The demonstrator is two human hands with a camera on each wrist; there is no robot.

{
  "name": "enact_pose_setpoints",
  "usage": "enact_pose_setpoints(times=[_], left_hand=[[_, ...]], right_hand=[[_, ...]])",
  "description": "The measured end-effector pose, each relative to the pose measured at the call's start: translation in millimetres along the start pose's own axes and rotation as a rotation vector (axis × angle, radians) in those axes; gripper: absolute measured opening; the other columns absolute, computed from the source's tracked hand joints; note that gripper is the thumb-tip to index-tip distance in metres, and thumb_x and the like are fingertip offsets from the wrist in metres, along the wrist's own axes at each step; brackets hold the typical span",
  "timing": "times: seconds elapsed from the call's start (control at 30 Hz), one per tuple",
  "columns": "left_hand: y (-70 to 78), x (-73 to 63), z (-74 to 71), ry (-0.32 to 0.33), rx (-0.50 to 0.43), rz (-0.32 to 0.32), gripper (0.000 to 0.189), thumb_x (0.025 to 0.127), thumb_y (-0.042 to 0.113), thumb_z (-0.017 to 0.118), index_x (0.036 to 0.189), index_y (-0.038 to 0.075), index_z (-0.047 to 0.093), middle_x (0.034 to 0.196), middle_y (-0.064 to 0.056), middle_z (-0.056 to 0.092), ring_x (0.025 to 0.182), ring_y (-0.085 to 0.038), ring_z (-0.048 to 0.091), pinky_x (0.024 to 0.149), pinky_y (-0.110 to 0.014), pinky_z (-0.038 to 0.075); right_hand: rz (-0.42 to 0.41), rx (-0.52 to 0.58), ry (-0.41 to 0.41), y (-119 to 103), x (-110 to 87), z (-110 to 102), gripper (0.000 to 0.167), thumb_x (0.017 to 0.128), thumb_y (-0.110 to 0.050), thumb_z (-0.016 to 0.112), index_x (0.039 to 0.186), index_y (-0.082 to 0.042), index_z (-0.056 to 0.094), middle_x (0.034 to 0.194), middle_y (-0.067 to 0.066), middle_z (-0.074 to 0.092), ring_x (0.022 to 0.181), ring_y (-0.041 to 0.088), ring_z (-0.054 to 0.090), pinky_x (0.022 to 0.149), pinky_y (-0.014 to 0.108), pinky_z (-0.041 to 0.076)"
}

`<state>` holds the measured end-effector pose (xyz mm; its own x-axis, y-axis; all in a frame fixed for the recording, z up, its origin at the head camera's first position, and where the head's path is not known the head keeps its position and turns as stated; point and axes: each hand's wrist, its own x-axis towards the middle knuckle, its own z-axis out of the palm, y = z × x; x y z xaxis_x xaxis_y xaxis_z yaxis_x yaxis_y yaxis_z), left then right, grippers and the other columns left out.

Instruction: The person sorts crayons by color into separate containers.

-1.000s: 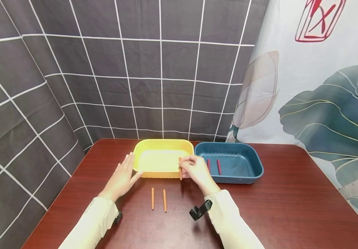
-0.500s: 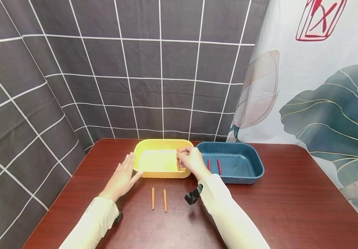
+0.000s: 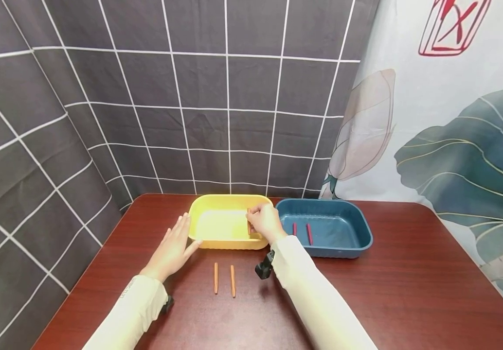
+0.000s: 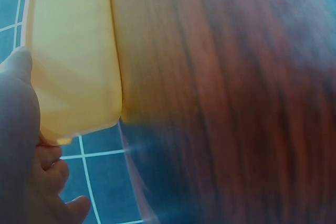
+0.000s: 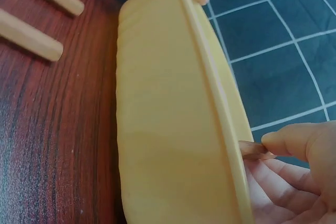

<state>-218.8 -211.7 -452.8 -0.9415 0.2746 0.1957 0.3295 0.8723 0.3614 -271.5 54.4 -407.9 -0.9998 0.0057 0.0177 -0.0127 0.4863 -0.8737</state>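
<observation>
A slim, straight, orange-brown stick is pinched between the right hand's thumb and fingers, in the right end of the yellow tray. The left hand touches the tray's left end, fingers straight, thumb spread. Two matching blunt-ended sticks lie apart on the near side.

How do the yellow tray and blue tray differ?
Position: the yellow tray is on the left, the blue tray on the right.
Contents: the blue tray has two red sticks inside; at the yellow tray, the right hand holds an orange stick.
Contact: the left hand touches the yellow tray; neither hand grips the blue tray.
Shared: both are open-topped with rounded corners.
</observation>
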Motion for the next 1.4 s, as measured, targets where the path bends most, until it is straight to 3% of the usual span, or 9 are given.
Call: enact_pose_setpoints(times=[0.3,0.63,0.87,1.13,1.4], left_hand=[[-0.2,1.5,1.4,0.006,0.0,0.0,0.082,0.103,0.04,0.057,0.157,-0.01,0.02,0.163,-0.027,0.022,0.151,-0.044,0.021,0.118,-0.064,0.02],[1.4,0.4,0.0,0.007,-0.002,0.0,0.082,0.103,0.041,0.057,0.156,-0.011,0.02,0.163,-0.027,0.023,0.151,-0.044,0.021,0.118,-0.064,0.021],[2.1,-0.2,-1.3,0.007,0.001,0.001,0.082,0.103,0.041,0.057,0.156,-0.011,0.021,0.162,-0.028,0.024,0.15,-0.044,0.022,0.118,-0.064,0.021],[0.9,-0.7,-0.4,0.012,0.005,0.0,0.081,0.103,0.038,0.058,0.156,-0.011,0.021,0.162,-0.028,0.023,0.15,-0.044,0.022,0.118,-0.064,0.021],[-0.4,-0.1,1.0,0.017,0.006,0.005,0.082,0.103,0.04,0.058,0.156,-0.01,0.022,0.163,-0.027,0.023,0.151,-0.044,0.022,0.118,-0.064,0.022]], right_hand=[[0.0,0.011,0.011,-3,-7.7,-6,0.014,0.093,-0.007,0.064,0.1,0.005,0.067,0.08,0.021,0.073,0.072,0.037,0.074,0.05,0.018,0.047],[-0.08,-0.011,-0.006,2,-13.7,-9,0.009,0.091,-0.005,0.064,0.097,0.001,0.066,0.077,0.01,0.072,0.069,0.033,0.073,0.055,0.023,0.052],[-0.158,0.034,0.001,3,-23.5,-12,0.01,0.087,-0.004,0.062,0.094,0.0,0.068,0.075,0.007,0.071,0.066,0.028,0.073,0.056,0.024,0.055],[-0.218,0.082,0.019,4,-44.3,-11,0.017,0.087,-0.009,0.062,0.1,-0.001,0.071,0.077,0.003,0.069,0.063,0.012,0.068,0.059,0.024,0.054],[-0.301,0.095,0.033,4,-69.8,-4,0.014,0.085,-0.004,0.063,0.096,-0.004,0.072,0.079,0.002,0.066,0.069,0.011,0.062,0.065,0.022,0.053]])
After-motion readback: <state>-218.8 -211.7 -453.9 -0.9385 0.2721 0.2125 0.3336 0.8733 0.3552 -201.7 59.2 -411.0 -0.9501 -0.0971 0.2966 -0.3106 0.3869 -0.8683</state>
